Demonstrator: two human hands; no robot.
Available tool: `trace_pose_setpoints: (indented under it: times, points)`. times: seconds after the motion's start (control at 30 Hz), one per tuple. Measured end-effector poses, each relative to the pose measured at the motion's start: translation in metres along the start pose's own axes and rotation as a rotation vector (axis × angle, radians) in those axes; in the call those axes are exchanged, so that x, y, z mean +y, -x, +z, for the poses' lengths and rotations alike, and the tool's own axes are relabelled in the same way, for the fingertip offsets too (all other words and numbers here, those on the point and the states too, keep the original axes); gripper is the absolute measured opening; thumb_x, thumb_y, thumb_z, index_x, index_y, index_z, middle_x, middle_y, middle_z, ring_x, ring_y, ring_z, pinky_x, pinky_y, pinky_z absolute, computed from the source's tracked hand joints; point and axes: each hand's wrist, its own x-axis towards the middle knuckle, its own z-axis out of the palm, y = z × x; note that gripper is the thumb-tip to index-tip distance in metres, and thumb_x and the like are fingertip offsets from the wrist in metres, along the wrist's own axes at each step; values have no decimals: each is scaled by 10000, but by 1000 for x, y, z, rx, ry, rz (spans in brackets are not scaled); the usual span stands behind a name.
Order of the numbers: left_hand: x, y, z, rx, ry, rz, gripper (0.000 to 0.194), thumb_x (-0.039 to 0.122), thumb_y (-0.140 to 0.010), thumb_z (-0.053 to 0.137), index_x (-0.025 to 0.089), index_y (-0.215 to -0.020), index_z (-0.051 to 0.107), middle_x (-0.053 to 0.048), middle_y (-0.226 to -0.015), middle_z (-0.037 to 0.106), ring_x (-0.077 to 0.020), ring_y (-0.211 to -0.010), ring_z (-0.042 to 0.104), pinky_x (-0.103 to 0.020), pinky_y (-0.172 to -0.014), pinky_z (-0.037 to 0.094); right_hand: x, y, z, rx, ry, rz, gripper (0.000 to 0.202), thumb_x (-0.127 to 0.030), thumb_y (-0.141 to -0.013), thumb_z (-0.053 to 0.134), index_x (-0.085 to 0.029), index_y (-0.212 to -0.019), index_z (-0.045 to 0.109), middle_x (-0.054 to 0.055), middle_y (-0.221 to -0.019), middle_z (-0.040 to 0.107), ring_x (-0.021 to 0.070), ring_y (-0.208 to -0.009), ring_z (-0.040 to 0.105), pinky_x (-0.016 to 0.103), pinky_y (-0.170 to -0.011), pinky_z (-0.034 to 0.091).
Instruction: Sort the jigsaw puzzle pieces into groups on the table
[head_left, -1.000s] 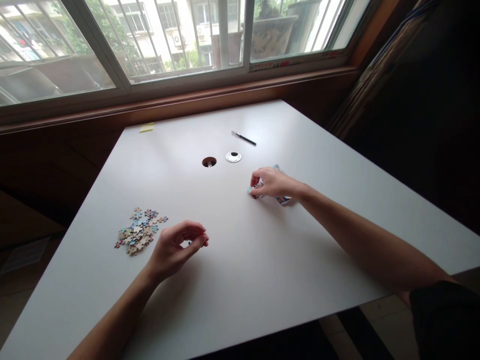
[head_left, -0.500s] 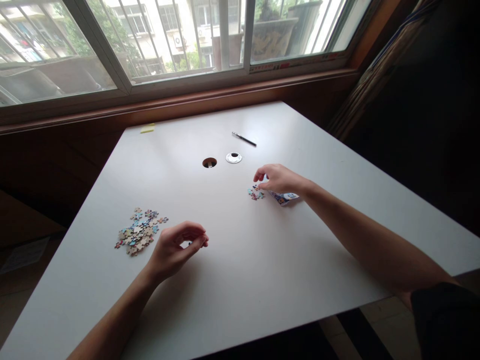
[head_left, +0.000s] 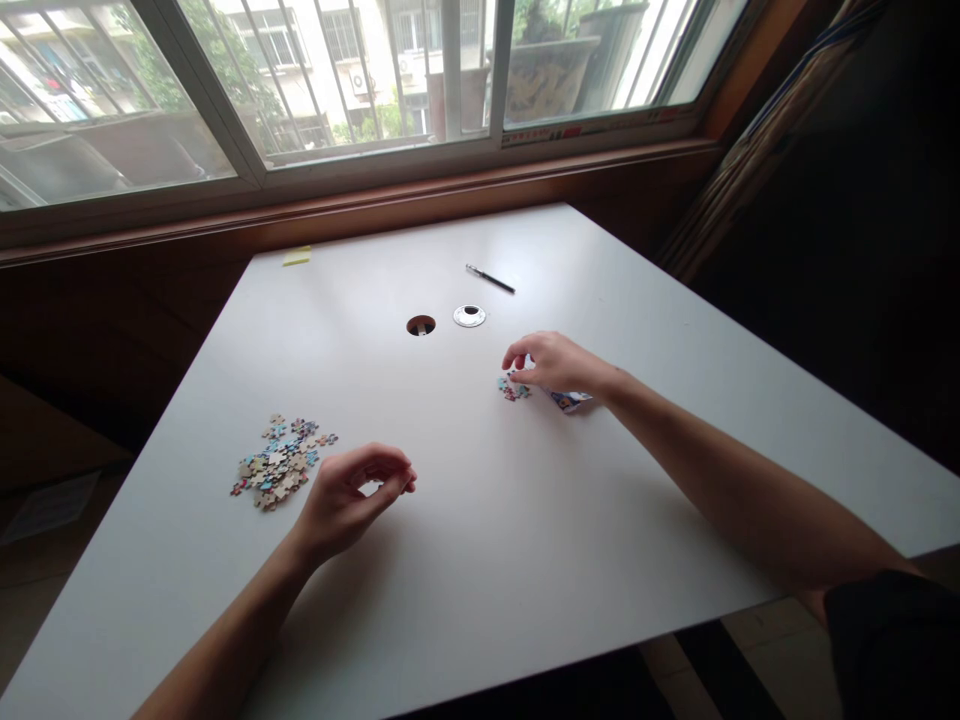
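My left hand (head_left: 361,492) is closed in a loose ring, thumb against fingertips, over the white table. Whatever its fingertips may hold is too small or hidden to name. Just left of it lies a heap of jigsaw puzzle pieces (head_left: 277,470), some plain beige side up, others colourful. My right hand (head_left: 551,362) hovers with fingers bent and apart over a smaller cluster of puzzle pieces (head_left: 513,390), partly hiding it. Beneath its wrist is a blue printed item (head_left: 571,400), mostly covered, which could be a sheet or a packet.
A black pen (head_left: 490,279) lies toward the back of the white table (head_left: 465,570). In front of it are an open cable hole (head_left: 421,326) and a round silver cover (head_left: 469,316). A yellow sticky note (head_left: 297,256) is at the far left edge, below the window.
My right hand has shifted slightly left over the small cluster, and its wrist hides more of the blue printed item. My left hand stays almost where it was.
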Motion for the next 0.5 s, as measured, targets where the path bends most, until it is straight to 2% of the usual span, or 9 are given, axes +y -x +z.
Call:
trace_pose_setpoints:
  times: [0.07, 0.17, 0.3, 0.5]
  points:
    - [0, 0, 0, -3, 0, 0, 39, 174, -915, 675, 146, -942, 680, -67, -825, 732, -175, -759, 727, -293, -721, 606, -1, 1, 2, 32, -23, -57, 178, -273, -788, 644, -259, -932, 748, -5, -948, 716, 163, -865, 624, 264, -745, 435]
    - [1, -1, -1, -5, 0, 1, 40, 174, -914, 675, 146, -942, 681, -68, -828, 732, -176, -758, 728, -293, -717, 605, -3, 2, 3, -6, -44, -121, 163, -253, -791, 633, -257, -909, 745, -1, -946, 721, 170, -869, 624, 268, -739, 436]
    - [1, 0, -1, -6, 3, 4, 37, 174, -915, 671, 149, -941, 681, -64, -826, 730, -174, -755, 726, -291, -712, 604, -5, 2, 3, -81, -54, -137, 144, -257, -798, 636, -253, -897, 740, -1, -918, 736, 178, -858, 637, 279, -742, 435]
    - [2, 0, 0, -6, 6, -11, 38, 181, -918, 668, 148, -934, 679, -67, -820, 729, -174, -757, 725, -288, -715, 599, -5, 2, 2, -122, -66, -134, 148, -230, -791, 640, -248, -907, 731, -7, -876, 748, 176, -812, 655, 294, -759, 438]
